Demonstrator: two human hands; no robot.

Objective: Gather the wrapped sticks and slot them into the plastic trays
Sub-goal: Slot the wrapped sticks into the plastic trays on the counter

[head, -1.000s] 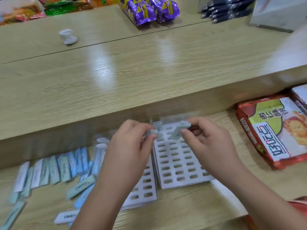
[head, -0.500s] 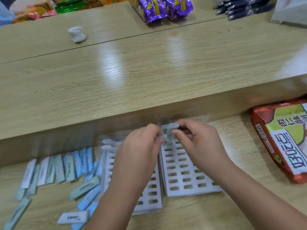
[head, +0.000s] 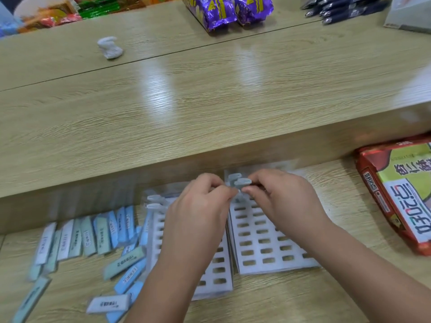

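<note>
1. The worktop (head: 210,117) is pale wood-grain laminate in two levels; a glossy raised step stands behind the lower surface where the work lies.
2. Two white plastic trays, flat grids of oblong slots, lie side by side on the lower level: the right tray (head: 268,243) is mostly bare, while the left tray (head: 218,279) is largely covered by the left forearm.
3. A red snack packet (head: 396,206) lies to the right, apart from the trays.
4. Loose wrapped sticks (head: 93,238), slim blue, green and white bars, lie flat to the left, most with their long axes pointing away from the person, the nearer ones slanted.
5. The left hand (head: 200,206) and right hand (head: 282,201) meet fingertip to fingertip.
6. Both pinch a pale wrapped stick (head: 243,182) standing on end at the right tray's far edge; blur hides more.
</note>
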